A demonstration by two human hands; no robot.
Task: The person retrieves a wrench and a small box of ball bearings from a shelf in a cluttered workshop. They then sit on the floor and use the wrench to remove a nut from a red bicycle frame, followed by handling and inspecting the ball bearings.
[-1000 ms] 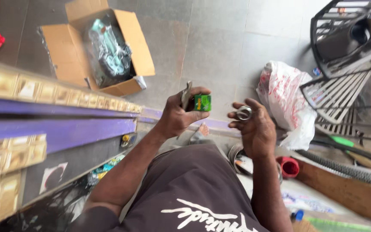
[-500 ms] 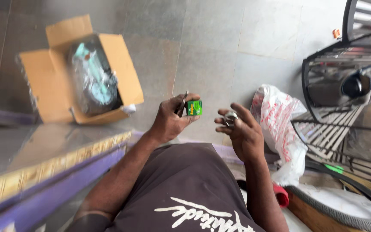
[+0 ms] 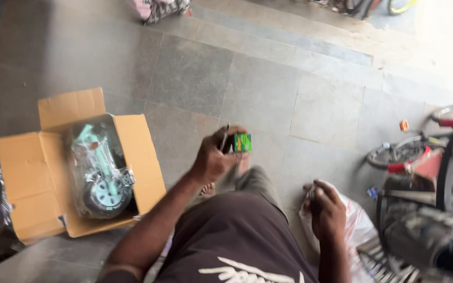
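Left hand [image 3: 213,157]: pinching green box [image 3: 242,142], right of carton [image 3: 27,157].
Right hand [image 3: 327,212]: closed on small metal part [image 3: 311,193], right of carton.

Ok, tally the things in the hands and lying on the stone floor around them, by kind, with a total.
Small green box, in the left hand: 1
Small metal part, in the right hand, blurred: 1
Open cardboard box holding a plastic-wrapped teal wheeled item: 1
White plastic bag by the right hand: 1
Total: 4
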